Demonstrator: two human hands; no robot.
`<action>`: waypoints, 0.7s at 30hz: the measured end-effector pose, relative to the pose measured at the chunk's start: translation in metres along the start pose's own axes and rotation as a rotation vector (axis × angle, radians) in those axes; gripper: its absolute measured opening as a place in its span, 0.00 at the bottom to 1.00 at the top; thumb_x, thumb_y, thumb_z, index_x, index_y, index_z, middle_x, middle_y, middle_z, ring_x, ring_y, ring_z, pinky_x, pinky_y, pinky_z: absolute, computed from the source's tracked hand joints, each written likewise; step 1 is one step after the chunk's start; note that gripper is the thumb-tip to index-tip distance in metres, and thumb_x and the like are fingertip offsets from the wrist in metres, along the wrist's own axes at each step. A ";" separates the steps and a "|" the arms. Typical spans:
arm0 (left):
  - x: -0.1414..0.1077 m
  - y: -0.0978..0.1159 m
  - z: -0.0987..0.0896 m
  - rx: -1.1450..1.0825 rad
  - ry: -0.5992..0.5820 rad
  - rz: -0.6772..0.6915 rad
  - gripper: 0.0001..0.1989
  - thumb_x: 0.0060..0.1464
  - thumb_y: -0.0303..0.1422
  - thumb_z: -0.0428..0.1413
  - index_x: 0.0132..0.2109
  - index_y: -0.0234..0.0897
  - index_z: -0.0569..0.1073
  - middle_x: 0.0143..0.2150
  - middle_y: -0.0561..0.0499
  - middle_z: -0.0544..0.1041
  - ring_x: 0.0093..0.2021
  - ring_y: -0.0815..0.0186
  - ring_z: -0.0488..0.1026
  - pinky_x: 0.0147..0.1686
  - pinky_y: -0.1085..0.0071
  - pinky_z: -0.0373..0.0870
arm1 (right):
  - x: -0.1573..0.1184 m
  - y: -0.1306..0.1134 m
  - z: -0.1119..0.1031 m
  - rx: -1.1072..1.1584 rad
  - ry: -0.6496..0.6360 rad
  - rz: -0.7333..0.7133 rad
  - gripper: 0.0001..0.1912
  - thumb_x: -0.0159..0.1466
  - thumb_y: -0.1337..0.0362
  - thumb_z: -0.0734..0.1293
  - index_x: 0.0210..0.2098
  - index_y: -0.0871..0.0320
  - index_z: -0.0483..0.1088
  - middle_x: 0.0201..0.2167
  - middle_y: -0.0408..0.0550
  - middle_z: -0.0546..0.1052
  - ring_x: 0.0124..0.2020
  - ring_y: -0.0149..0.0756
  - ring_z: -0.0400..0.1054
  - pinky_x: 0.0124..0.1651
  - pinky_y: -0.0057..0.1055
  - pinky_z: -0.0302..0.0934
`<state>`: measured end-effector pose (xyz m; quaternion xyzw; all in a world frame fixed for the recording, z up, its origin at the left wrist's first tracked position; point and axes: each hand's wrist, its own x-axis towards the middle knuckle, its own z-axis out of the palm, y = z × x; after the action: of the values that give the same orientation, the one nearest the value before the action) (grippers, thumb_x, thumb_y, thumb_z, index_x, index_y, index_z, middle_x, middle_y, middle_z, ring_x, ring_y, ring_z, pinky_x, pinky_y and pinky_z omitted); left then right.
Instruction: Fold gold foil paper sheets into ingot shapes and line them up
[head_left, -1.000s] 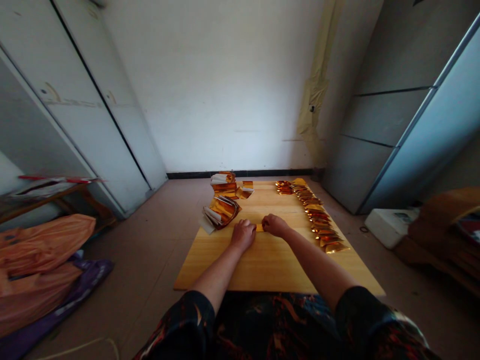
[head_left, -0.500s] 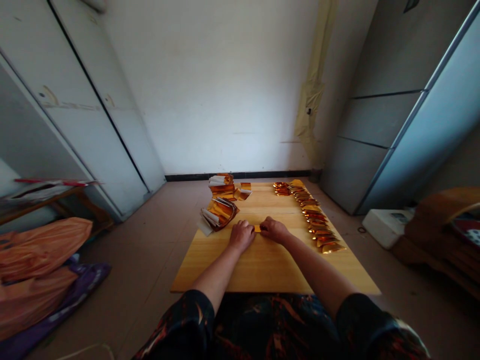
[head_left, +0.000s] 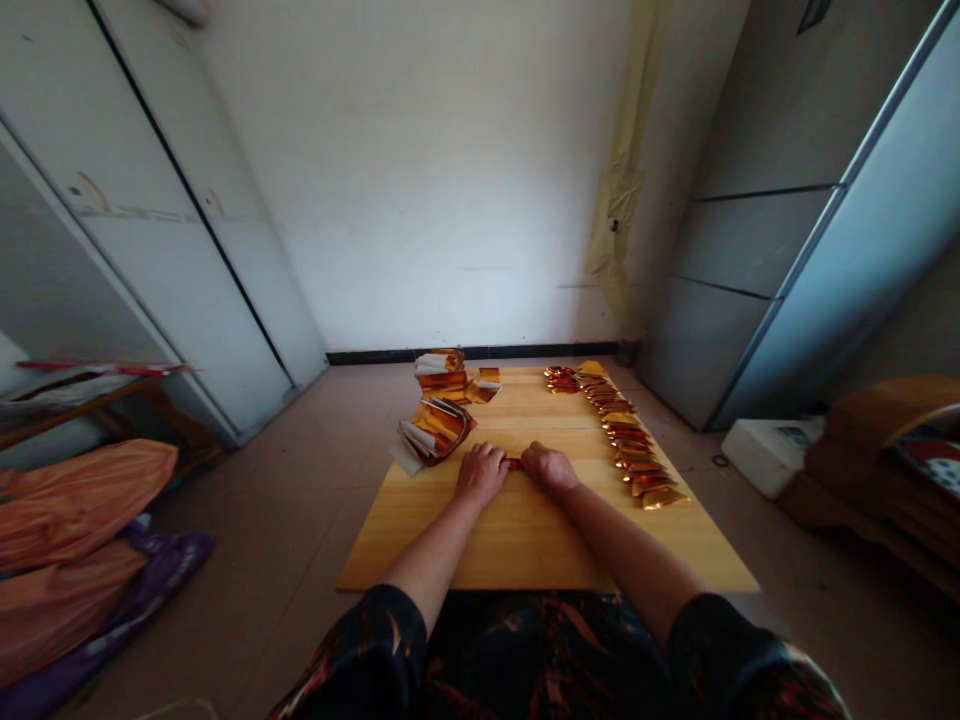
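Observation:
A small gold foil strip (head_left: 514, 463) lies on a pale wooden board (head_left: 525, 540), and both ends disappear under my hands. My left hand (head_left: 481, 475) rests fingers-down on its left end, and my right hand (head_left: 550, 468) closes on its right end. Left of my hands sits a fanned stack of gold-and-white foil paper (head_left: 436, 432), with a second stack (head_left: 441, 375) behind it. A long row of folded gold foil pieces (head_left: 627, 435) curves down the board's right side, ending near my right hand.
A small heap of gold foil pieces (head_left: 561, 379) lies at the board's far end. White cabinets stand on both sides. Orange sacks (head_left: 67, 520) and a purple bag (head_left: 142, 590) lie on the floor at left; a white box (head_left: 769, 458) sits at right.
My hands have drawn closer together, and less of the gold strip shows between them. The view has shifted slightly.

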<state>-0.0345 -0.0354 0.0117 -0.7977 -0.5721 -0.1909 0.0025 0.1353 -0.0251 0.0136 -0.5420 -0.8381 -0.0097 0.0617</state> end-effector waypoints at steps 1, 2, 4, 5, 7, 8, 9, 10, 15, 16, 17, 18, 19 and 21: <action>0.000 0.002 0.000 -0.039 0.005 -0.021 0.09 0.57 0.33 0.50 0.39 0.38 0.74 0.39 0.46 0.74 0.44 0.61 0.68 0.45 0.67 0.63 | 0.000 0.000 0.002 0.001 0.012 -0.004 0.17 0.69 0.60 0.53 0.38 0.56 0.72 0.37 0.48 0.73 0.32 0.30 0.68 0.33 0.23 0.58; 0.000 0.004 0.001 -0.092 0.008 -0.055 0.08 0.57 0.32 0.50 0.39 0.38 0.74 0.39 0.46 0.75 0.44 0.62 0.69 0.45 0.68 0.63 | 0.000 0.000 0.004 0.007 0.025 -0.008 0.17 0.69 0.60 0.53 0.37 0.56 0.72 0.37 0.48 0.73 0.32 0.30 0.68 0.33 0.23 0.58; 0.001 0.009 0.001 -0.224 0.012 -0.148 0.08 0.56 0.31 0.51 0.41 0.39 0.74 0.40 0.49 0.76 0.43 0.65 0.71 0.44 0.70 0.65 | 0.000 0.000 0.008 0.036 0.054 -0.001 0.17 0.68 0.61 0.53 0.37 0.56 0.71 0.37 0.48 0.73 0.31 0.30 0.67 0.33 0.23 0.58; 0.002 0.011 0.002 -0.295 0.010 -0.199 0.08 0.55 0.31 0.52 0.42 0.40 0.74 0.40 0.51 0.77 0.42 0.66 0.72 0.43 0.71 0.65 | 0.000 0.001 0.009 0.060 0.069 0.007 0.16 0.68 0.61 0.53 0.37 0.57 0.71 0.37 0.48 0.73 0.32 0.30 0.67 0.33 0.23 0.58; 0.004 0.016 0.003 -0.417 -0.002 -0.279 0.10 0.52 0.31 0.55 0.43 0.42 0.73 0.40 0.53 0.78 0.41 0.67 0.73 0.42 0.73 0.66 | -0.001 0.001 0.011 0.119 0.097 0.022 0.15 0.68 0.63 0.53 0.38 0.58 0.71 0.37 0.48 0.73 0.33 0.29 0.67 0.34 0.23 0.58; 0.005 0.017 0.004 -0.461 -0.006 -0.306 0.11 0.51 0.30 0.56 0.44 0.42 0.74 0.40 0.53 0.79 0.41 0.67 0.74 0.42 0.73 0.67 | -0.002 0.002 0.011 0.146 0.107 0.029 0.15 0.68 0.64 0.53 0.38 0.58 0.70 0.37 0.48 0.73 0.34 0.29 0.67 0.35 0.23 0.58; 0.007 0.018 0.005 -0.494 -0.005 -0.328 0.12 0.49 0.29 0.57 0.44 0.42 0.74 0.40 0.54 0.79 0.41 0.67 0.74 0.42 0.73 0.67 | -0.003 0.001 0.011 0.165 0.111 0.037 0.15 0.68 0.64 0.53 0.39 0.58 0.70 0.37 0.48 0.73 0.34 0.29 0.68 0.36 0.23 0.58; 0.008 0.019 0.006 -0.516 0.001 -0.348 0.13 0.48 0.27 0.57 0.43 0.42 0.74 0.41 0.54 0.79 0.42 0.67 0.74 0.42 0.73 0.67 | -0.004 0.001 0.011 0.175 0.108 0.043 0.15 0.68 0.64 0.53 0.39 0.58 0.70 0.37 0.48 0.73 0.35 0.30 0.68 0.36 0.23 0.57; 0.013 0.016 0.010 -0.557 0.024 -0.379 0.17 0.45 0.23 0.56 0.44 0.40 0.74 0.43 0.53 0.79 0.43 0.67 0.74 0.44 0.73 0.68 | -0.006 -0.003 0.009 0.176 0.073 0.082 0.16 0.69 0.61 0.52 0.41 0.57 0.69 0.39 0.48 0.73 0.35 0.30 0.68 0.35 0.23 0.56; 0.013 0.016 0.010 -0.556 0.022 -0.377 0.18 0.44 0.23 0.56 0.44 0.40 0.74 0.43 0.52 0.79 0.43 0.67 0.74 0.44 0.73 0.68 | -0.006 -0.003 0.008 0.183 0.070 0.091 0.16 0.69 0.61 0.51 0.41 0.56 0.69 0.39 0.48 0.73 0.35 0.30 0.68 0.35 0.23 0.56; 0.013 0.016 0.010 -0.551 0.021 -0.376 0.18 0.44 0.22 0.56 0.44 0.40 0.74 0.43 0.52 0.79 0.43 0.67 0.74 0.44 0.73 0.68 | -0.006 -0.003 0.008 0.189 0.067 0.100 0.16 0.69 0.61 0.51 0.41 0.56 0.69 0.39 0.48 0.73 0.36 0.30 0.69 0.35 0.23 0.56; 0.012 0.016 0.010 -0.543 0.022 -0.379 0.18 0.44 0.22 0.56 0.45 0.41 0.74 0.43 0.52 0.79 0.43 0.67 0.74 0.44 0.73 0.68 | -0.006 -0.003 0.008 0.194 0.063 0.108 0.16 0.70 0.60 0.51 0.41 0.56 0.69 0.40 0.48 0.73 0.36 0.30 0.69 0.35 0.23 0.56; 0.012 0.017 0.010 -0.535 0.023 -0.383 0.18 0.44 0.22 0.56 0.45 0.41 0.74 0.43 0.52 0.79 0.43 0.66 0.74 0.44 0.73 0.68 | -0.006 -0.003 0.008 0.197 0.058 0.115 0.16 0.69 0.60 0.52 0.41 0.56 0.69 0.40 0.48 0.73 0.36 0.30 0.69 0.35 0.23 0.55; 0.012 0.018 0.009 -0.519 0.021 -0.392 0.19 0.44 0.22 0.56 0.45 0.40 0.74 0.43 0.52 0.79 0.43 0.66 0.74 0.44 0.73 0.68 | -0.005 -0.003 0.008 0.201 0.056 0.122 0.16 0.70 0.61 0.52 0.42 0.56 0.69 0.40 0.48 0.73 0.36 0.30 0.69 0.35 0.24 0.55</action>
<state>-0.0119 -0.0287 0.0111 -0.6443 -0.6470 -0.3355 -0.2318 0.1343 -0.0304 0.0053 -0.5824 -0.7984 0.0628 0.1397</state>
